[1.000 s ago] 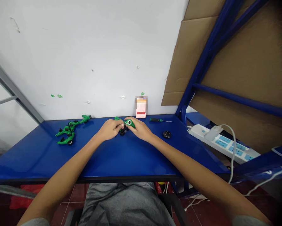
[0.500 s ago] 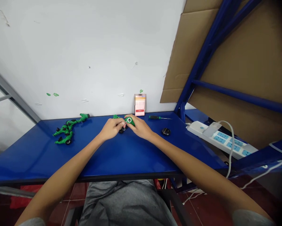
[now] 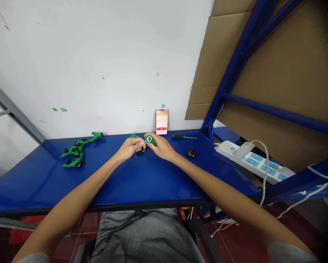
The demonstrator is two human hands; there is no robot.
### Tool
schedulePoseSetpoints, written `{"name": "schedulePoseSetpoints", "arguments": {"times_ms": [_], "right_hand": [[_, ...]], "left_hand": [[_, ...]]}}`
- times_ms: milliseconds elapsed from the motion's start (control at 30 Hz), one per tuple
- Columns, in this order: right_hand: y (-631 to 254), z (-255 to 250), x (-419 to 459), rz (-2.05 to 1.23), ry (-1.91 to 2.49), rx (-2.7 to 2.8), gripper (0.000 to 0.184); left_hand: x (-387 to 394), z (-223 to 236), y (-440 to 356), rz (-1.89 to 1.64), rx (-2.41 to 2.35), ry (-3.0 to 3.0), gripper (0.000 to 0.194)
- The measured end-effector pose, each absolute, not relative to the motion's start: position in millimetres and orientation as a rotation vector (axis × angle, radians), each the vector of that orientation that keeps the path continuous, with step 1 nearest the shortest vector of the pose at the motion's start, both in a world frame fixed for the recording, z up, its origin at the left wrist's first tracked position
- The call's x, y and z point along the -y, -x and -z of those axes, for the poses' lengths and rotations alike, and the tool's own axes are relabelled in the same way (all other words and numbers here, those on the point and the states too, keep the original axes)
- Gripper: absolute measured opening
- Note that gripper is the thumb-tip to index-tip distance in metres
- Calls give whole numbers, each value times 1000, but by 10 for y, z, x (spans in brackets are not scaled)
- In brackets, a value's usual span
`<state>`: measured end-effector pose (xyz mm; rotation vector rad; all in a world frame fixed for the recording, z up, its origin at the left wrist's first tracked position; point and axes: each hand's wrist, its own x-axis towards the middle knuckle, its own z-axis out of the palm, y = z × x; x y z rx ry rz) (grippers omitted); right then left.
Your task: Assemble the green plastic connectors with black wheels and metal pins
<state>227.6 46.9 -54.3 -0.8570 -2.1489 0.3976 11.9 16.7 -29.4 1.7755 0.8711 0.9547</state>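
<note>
My right hand (image 3: 164,148) is closed around a small green part (image 3: 152,140) with a round white-and-black end facing me. My left hand (image 3: 128,149) pinches close beside it, its fingertips near the round end. A thin, pale sliver shows between those fingertips and the part, too small to name. Beneath and behind the fingers, more green and black pieces (image 3: 140,152) lie on the blue table (image 3: 120,186), partly hidden by my left hand.
Joined green parts with black joints (image 3: 77,150) lie on the left. A phone (image 3: 161,123) leans against the wall. To the right are a green-and-black screwdriver (image 3: 178,136), a round black object (image 3: 191,152) and a white power strip (image 3: 235,150) beside the blue frame.
The whole view has shifted slightly. My left fingertips have shifted a little at the round end of the green part; my right hand keeps its hold.
</note>
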Motion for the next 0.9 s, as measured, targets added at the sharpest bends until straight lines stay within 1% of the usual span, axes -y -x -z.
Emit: {"name": "schedulePoseSetpoints", "arguments": {"times_ms": [133,300,567,733,833,900], "right_hand": [[-2272,545,-468,-417,862,2149,29],[-2200,494,-415,-550,875,2020,33],[-2218,472,-451,-521,918,2032,32],[-2222,577,-512,-545,1043,2078,28],[-2212,615,-514,-539,1071,2130,26],[-2209,617,-497,-496,1065,2179,24]], "left_hand": [[-171,316,-128,-958,-863,-1738,50],[-133,278,-142,-973,-817,-1592,47],[-146,241,-99,-992,-833,-1567,45],[-185,320,-132,-1040,-974,-1596,41],[-191,370,-165,-1120,-1100,-1733,39],[-180,388,-180,-1179,-1208,-1839,34]]}}
